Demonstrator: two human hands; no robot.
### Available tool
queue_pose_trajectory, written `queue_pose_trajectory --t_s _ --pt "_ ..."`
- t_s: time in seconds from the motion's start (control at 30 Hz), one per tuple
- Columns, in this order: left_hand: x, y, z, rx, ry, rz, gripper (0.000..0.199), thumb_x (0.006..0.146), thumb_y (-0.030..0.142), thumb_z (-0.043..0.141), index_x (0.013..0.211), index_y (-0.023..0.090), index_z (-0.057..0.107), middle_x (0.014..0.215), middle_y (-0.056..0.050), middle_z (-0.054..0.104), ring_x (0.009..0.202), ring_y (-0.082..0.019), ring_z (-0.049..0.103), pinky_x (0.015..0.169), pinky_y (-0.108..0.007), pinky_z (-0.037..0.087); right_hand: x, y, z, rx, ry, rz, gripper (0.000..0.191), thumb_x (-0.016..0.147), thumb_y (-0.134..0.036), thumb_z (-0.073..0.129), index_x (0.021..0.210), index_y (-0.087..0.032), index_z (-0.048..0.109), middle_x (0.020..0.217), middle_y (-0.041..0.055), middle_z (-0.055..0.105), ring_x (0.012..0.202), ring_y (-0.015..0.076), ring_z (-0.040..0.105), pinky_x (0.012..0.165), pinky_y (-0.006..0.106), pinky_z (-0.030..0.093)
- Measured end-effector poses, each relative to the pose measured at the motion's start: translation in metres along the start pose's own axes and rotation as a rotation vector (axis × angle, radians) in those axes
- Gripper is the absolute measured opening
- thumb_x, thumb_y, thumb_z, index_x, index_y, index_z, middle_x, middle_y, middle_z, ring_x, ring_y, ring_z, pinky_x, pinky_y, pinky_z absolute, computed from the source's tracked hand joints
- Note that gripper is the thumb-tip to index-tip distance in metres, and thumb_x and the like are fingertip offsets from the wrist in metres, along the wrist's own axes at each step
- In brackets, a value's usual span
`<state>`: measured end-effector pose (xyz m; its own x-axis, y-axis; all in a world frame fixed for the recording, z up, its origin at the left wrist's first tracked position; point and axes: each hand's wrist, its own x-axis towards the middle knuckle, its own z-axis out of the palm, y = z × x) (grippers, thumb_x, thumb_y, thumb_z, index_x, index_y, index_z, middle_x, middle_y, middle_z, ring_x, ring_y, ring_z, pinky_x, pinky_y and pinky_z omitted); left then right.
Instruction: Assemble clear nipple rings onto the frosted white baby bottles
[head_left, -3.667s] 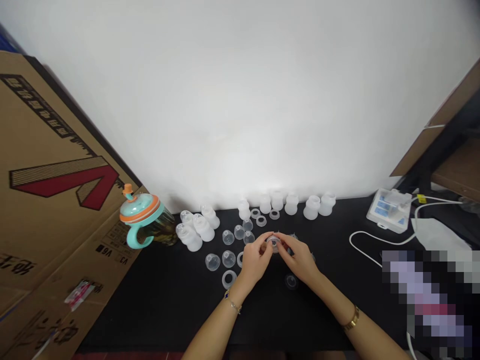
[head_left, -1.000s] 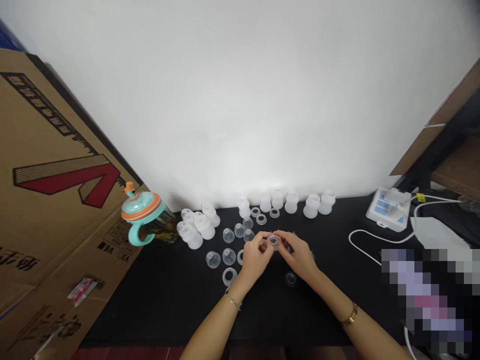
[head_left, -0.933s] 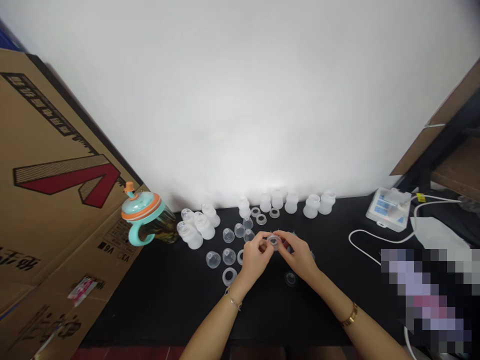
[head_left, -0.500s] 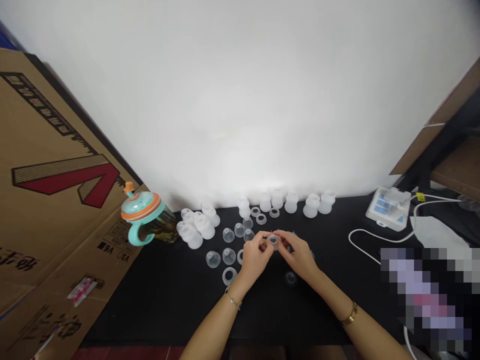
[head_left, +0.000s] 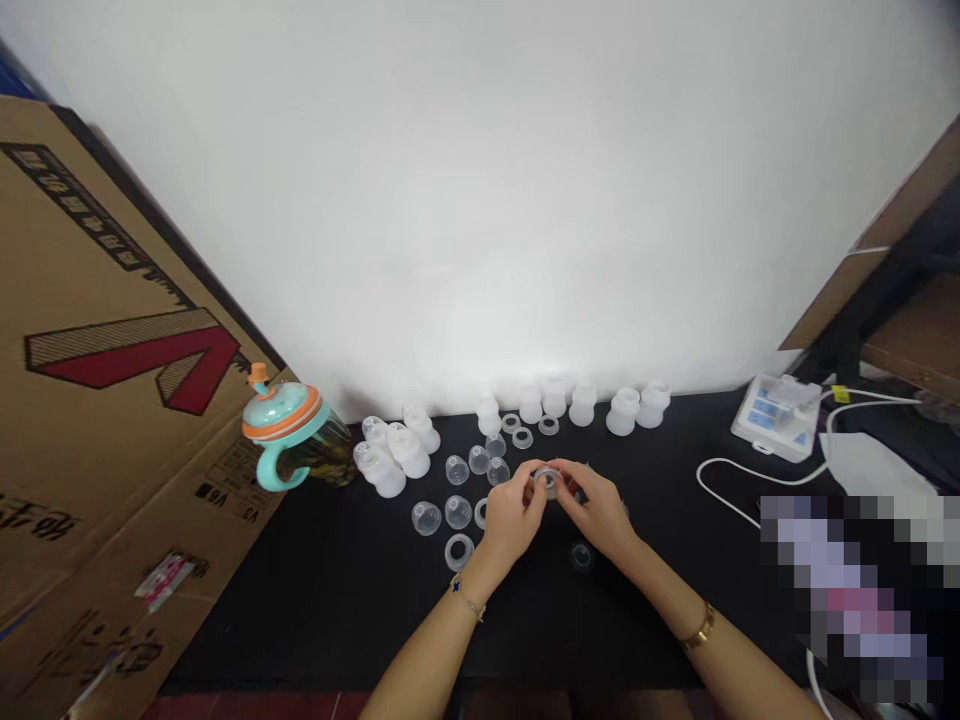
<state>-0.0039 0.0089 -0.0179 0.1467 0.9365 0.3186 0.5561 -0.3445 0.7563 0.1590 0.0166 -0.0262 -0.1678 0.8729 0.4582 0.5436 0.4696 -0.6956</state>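
Between the fingertips of both hands is a small whitish bottle collar ring, held above the black table. My left hand pinches its left side, and my right hand grips the right side. Whether a clear teat sits inside the ring is too small to tell. Below my right hand lies a clear round piece. Left of my left hand are several clear domed caps and a loose ring. More collar rings lie behind the hands. A few small pieces beyond my right hand are mostly hidden.
White bottles without tops line the back by the white wall. Several capped bottles stand at left, beside a turquoise-lidded jug and a large cardboard box. At right are a plastic case and a white cable.
My left thumb has shifted onto the ring's near face, and the ring has tilted slightly. Both hands stay in nearly the same place; the other things have not moved.
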Motion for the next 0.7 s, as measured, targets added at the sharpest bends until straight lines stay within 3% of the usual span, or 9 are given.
queue_pose_trajectory --t_s 0.13,0.7 --pt "-0.0005 -0.0011 0.0002 0.051 -0.009 0.016 0.03 0.1 0.031 0.041 0.123 0.023 0.059 0.08 -0.001 0.073 0.064 -0.015 0.065 0.063 -0.025 0.045 -0.0012 0.0027 0.0012 0.006 0.001 0.014 0.026 0.095 -0.032 0.051 0.112 -0.021 0.066 0.088 0.004 0.071 0.069 0.0166 0.066 0.064 0.027 0.053" --pt "-0.0008 -0.0044 0.003 0.085 0.0 0.061 0.026 0.098 0.028 0.044 0.114 0.023 0.063 0.075 0.0 0.071 0.061 -0.014 0.064 0.06 -0.023 0.043 0.0008 0.0013 0.0014 0.013 -0.009 0.046 0.023 0.093 -0.034 0.052 0.107 -0.021 0.066 0.085 0.0031 0.071 0.069 0.0168 0.065 0.063 0.027 0.052"
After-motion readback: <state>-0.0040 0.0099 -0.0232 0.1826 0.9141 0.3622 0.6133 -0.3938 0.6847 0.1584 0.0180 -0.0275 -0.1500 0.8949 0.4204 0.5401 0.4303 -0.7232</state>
